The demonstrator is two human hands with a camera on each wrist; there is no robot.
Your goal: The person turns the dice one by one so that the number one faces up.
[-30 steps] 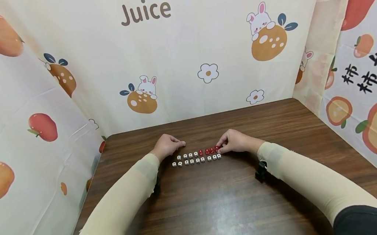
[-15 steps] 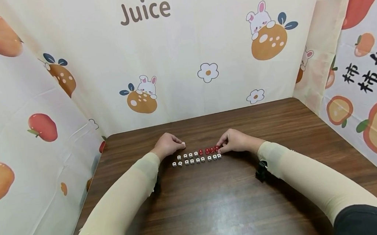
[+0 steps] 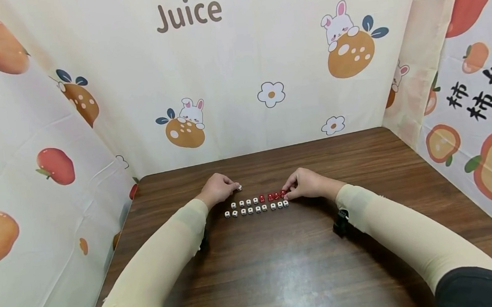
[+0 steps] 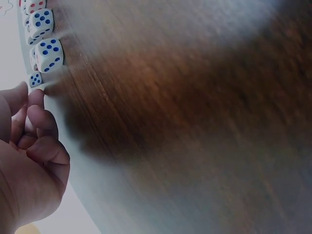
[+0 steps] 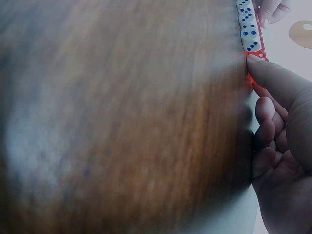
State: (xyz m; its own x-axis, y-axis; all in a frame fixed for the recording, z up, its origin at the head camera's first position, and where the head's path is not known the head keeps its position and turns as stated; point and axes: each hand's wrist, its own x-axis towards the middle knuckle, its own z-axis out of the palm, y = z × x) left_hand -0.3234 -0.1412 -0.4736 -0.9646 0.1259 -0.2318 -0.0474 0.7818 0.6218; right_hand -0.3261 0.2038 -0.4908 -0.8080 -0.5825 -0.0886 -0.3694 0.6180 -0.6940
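Two rows of dice lie on the brown table. The front row (image 3: 251, 211) is all white; the one behind has white dice (image 3: 248, 203) on its left and red dice (image 3: 270, 198) on its right. Behind the rows, my left hand (image 3: 217, 189) pinches a white die (image 3: 239, 187) at its fingertips. In the left wrist view that die (image 4: 35, 79) shows blue dots just past the thumb. My right hand (image 3: 305, 183) pinches the rightmost red die (image 3: 283, 194) between thumb and finger. From the right wrist, this red die (image 5: 250, 78) is partly covered by the thumb.
The wood-grain table (image 3: 256, 278) reaches back to a cream curtain (image 3: 230, 68) printed with fruit and rabbits. Similar printed curtains hang at the left (image 3: 4, 114) and right (image 3: 463, 102). The white dice of the front row sit close below my right fingertips.
In my left fingers the white die has come into view: hidden at first, then a pale face, now a dotted one. My right hand stays at the red die, and the rows look unchanged.
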